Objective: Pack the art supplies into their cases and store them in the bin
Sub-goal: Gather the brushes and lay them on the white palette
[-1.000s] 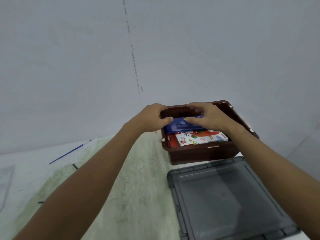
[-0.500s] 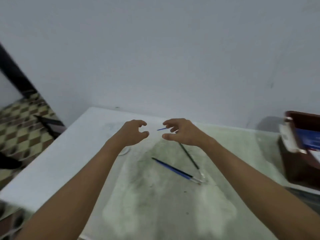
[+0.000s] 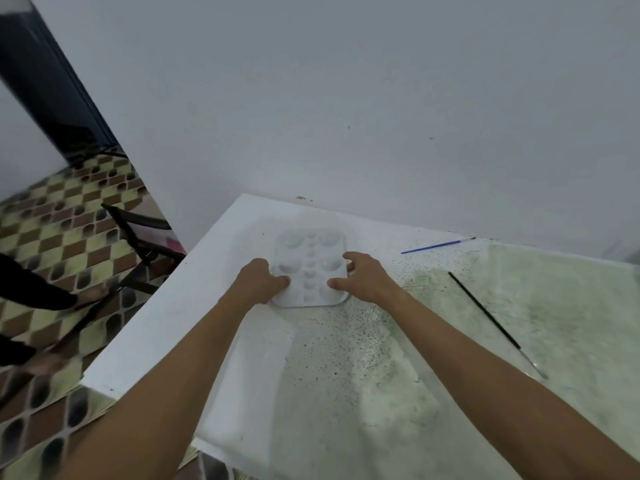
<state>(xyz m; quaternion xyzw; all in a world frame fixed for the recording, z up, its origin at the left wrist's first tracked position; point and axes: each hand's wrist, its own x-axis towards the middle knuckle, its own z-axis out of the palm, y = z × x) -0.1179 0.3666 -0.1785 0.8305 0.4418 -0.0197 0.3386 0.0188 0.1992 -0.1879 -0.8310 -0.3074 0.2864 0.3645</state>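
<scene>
While both forearms stretched forward over the table [image 3: 180, 323], the two hands met at a clear paint palette [image 3: 309, 268] lying flat on the white surface near the far left corner. The left hand [image 3: 258, 280] closed on the palette's left edge, its thumb laid across the top near the wells and the remaining fingers curled out of sight beneath or beside the rim. The right hand [image 3: 363, 277] took the right edge in the same manner, thumb pressed on the near right part of the tray, fingers bent around the far side. Whether the palette was lifted clear of the table or resting on it could not be told.

To the right, a blue paintbrush [image 3: 438, 245] lay near the wall, well apart from the hands. A black paintbrush [image 3: 491, 318] lay slanted across the green-stained part of the tabletop, also untouched. Beyond the table's left edge a dark chair [image 3: 145, 237] stood on the checkered floor [image 3: 62, 216].
</scene>
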